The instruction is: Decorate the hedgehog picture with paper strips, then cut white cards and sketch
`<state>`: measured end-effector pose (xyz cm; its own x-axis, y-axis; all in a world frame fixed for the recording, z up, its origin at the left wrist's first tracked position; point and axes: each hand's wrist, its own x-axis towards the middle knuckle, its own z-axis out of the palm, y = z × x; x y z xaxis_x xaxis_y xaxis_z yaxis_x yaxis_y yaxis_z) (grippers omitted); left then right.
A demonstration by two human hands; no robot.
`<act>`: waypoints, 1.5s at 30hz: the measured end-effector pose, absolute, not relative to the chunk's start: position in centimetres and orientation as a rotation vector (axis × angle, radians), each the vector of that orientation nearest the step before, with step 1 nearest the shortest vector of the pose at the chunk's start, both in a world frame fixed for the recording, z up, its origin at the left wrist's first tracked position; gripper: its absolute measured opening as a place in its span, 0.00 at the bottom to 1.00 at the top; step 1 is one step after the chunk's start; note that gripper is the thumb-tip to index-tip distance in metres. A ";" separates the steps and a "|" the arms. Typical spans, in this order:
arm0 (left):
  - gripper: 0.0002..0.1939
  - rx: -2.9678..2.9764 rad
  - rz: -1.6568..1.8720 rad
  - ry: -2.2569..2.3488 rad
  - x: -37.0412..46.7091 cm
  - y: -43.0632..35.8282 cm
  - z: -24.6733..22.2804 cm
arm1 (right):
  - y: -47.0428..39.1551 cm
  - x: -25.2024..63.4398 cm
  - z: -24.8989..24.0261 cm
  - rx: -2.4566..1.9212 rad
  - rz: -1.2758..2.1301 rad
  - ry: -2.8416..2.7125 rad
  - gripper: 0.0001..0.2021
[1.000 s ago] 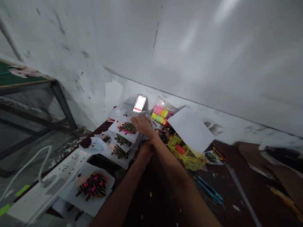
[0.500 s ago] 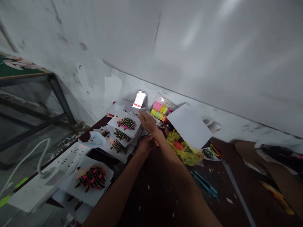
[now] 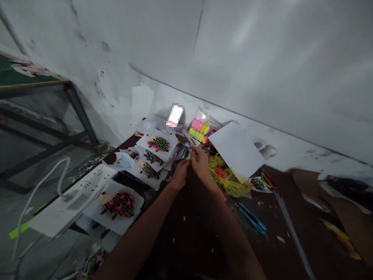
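Note:
My left hand (image 3: 180, 175) and my right hand (image 3: 199, 161) are close together over the dark table, fingertips nearly meeting. Both have their fingers drawn together, but whatever small thing is between them is too dim and small to name. Just left of them lie stacked paper sheets (image 3: 157, 144) with hedgehog figures of dark strips and pink and green bits. Another hedgehog sheet (image 3: 119, 204) is nearer to me on the left. To the right of my right hand is a crumpled yellow plastic bag (image 3: 233, 182) with an orange piece in it.
A lit phone (image 3: 175, 115) leans at the back beside a pack of coloured clay (image 3: 200, 130). A blank white sheet (image 3: 237, 149) lies to the right, with blue snips (image 3: 252, 218) and red-and-yellow-handled scissors (image 3: 268, 181) nearby. A white power strip (image 3: 58, 216) runs along the left edge.
My right hand has drawn back from the paper stack near the phone and come down beside my left hand. The view has shifted slightly.

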<state>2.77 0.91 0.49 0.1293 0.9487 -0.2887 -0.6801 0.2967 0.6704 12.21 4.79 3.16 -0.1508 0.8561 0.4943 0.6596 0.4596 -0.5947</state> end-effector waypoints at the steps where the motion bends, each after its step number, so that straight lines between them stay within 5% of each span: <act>1: 0.10 0.455 1.260 0.782 2.8 0.8 0.7 | 3.6 12.9 2.8 -1.306 0.312 -1.828 0.14; 7: 0.21 0.762 1.435 0.987 3.5 0.4 1.2 | -1.5 14.1 0.1 -1.456 0.493 -1.681 0.13; 15: 0.09 0.919 1.377 1.048 4.1 -0.2 0.6 | -3.2 15.6 -1.3 -1.603 0.509 -1.762 0.12; 33: 0.10 1.417 1.214 1.263 3.9 -1.9 -1.4 | -4.0 24.3 2.6 -1.970 0.020 -1.660 0.12; 45: 0.08 2.150 0.304 1.121 -0.6 -6.4 1.4 | -8.0 22.6 0.8 -2.354 -0.061 -2.001 0.15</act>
<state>-0.61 -6.38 1.35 0.6010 0.7928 -0.1012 0.6330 -0.3948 0.6659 22.60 -7.99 0.84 0.1610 0.9849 0.0635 0.9869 -0.1604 -0.0139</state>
